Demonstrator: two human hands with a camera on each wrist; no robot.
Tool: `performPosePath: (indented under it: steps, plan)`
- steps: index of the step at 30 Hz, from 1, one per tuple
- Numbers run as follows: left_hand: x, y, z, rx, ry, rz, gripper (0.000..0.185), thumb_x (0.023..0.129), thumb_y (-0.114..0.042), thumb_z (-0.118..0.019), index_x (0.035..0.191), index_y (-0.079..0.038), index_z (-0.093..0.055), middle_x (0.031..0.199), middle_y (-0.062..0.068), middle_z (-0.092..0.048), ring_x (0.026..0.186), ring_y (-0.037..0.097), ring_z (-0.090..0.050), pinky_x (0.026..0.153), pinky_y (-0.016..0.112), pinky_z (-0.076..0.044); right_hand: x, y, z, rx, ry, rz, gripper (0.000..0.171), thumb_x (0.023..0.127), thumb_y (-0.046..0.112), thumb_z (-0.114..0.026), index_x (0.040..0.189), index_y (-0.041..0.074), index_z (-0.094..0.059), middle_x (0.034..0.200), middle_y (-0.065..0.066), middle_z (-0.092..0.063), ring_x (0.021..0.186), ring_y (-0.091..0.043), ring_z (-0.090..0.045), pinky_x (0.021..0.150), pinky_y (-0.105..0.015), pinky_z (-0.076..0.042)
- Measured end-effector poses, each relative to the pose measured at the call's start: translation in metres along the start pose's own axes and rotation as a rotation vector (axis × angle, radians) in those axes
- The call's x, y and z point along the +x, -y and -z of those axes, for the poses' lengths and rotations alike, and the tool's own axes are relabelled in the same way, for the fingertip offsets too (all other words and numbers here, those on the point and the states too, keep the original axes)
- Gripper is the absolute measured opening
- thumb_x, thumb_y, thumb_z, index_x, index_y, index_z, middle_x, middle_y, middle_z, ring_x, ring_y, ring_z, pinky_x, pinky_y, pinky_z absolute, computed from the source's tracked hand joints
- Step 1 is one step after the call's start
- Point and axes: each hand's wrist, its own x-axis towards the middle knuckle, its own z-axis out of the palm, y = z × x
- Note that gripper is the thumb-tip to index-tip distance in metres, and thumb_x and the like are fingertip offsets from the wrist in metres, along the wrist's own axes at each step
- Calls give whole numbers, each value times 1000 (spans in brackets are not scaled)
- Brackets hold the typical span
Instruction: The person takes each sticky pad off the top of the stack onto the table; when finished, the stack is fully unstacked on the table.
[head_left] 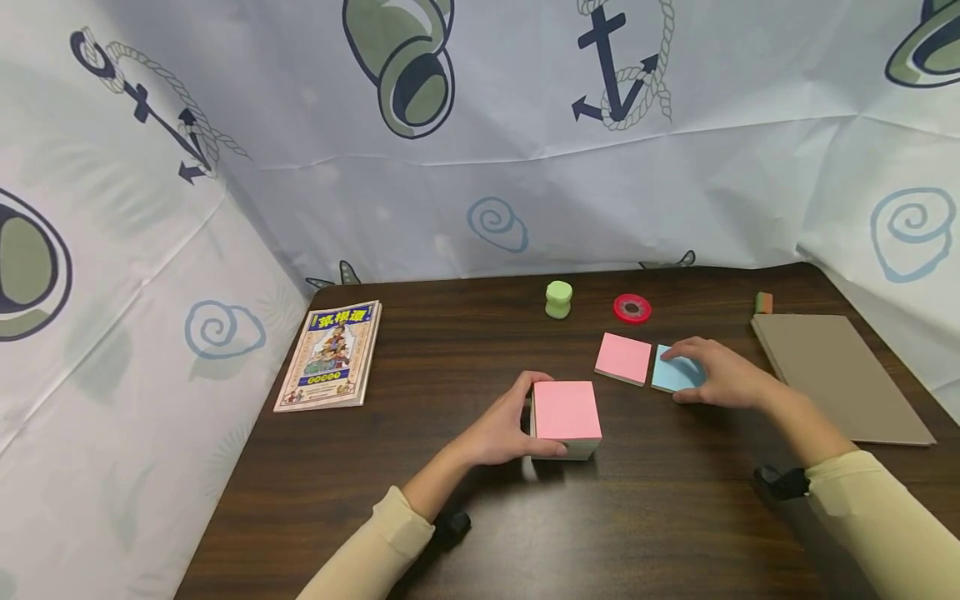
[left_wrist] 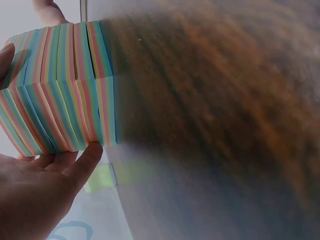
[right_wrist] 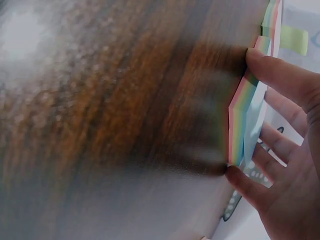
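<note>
My left hand grips a tall block of stacked sticky note pads, thumb on the near side and fingers on the far side. Its top is pink, and the left wrist view shows rainbow-striped edges. To the right, my right hand is over a thin blue-topped sticky note pad, its thumb and a finger at opposite edges. The pad's striped side shows in the right wrist view. Between the two hands and a little farther back lies a thin pink-topped sticky note pad, close beside the blue one.
A lime-green waisted piece and a red round disc sit toward the back. At the left lies a book. On the right are a flat grey-brown board and a small red-and-green block. Patterned cloth hangs behind the table.
</note>
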Motion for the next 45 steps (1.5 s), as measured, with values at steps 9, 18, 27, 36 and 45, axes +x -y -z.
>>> performPosePath:
  steps: [9, 18, 27, 36, 45]
  plan:
    - [0, 1, -1, -15, 3, -7, 84, 71, -25, -89, 137, -16, -38, 126, -2, -53, 120, 23, -53, 99, 47, -42, -1, 21, 14, -147, -36, 14, 59, 81, 35, -80, 129, 7, -62, 134, -22, -52, 122, -44, -45, 91, -62, -41]
    - [1, 2, 0, 0, 3, -15, 86, 70, -23, -90, 136, -16, -37, 126, -3, -52, 119, 19, -53, 99, 41, -43, 7, 116, 27, -74, -98, 230, 51, 85, 41, -76, 127, 15, -64, 134, -6, -55, 124, -31, -50, 95, -54, -43]
    - [0, 5, 0, 9, 10, -35, 84, 71, -24, -89, 136, -17, -36, 132, -5, -50, 121, 18, -52, 99, 40, -43, 6, 171, -9, -40, 78, 454, 58, 84, 43, -77, 133, 19, -59, 146, -1, -44, 131, -17, -43, 101, -39, -43]
    - [-9, -37, 7, -32, 22, 6, 78, 72, -5, -86, 134, -1, -38, 131, 9, -52, 116, 28, -53, 98, 50, -42, 9, 171, -18, -59, 60, 412, 61, 81, 38, -80, 134, 19, -57, 139, 3, -48, 124, -14, -48, 98, -37, -45]
    - [0, -1, -1, -17, 16, 38, 83, 71, -17, -89, 135, -13, -37, 131, -1, -51, 121, 22, -52, 99, 44, -43, 10, 171, -12, -55, 67, 365, 54, 79, 36, -80, 128, 22, -62, 132, 5, -51, 115, -14, -53, 93, -37, -47]
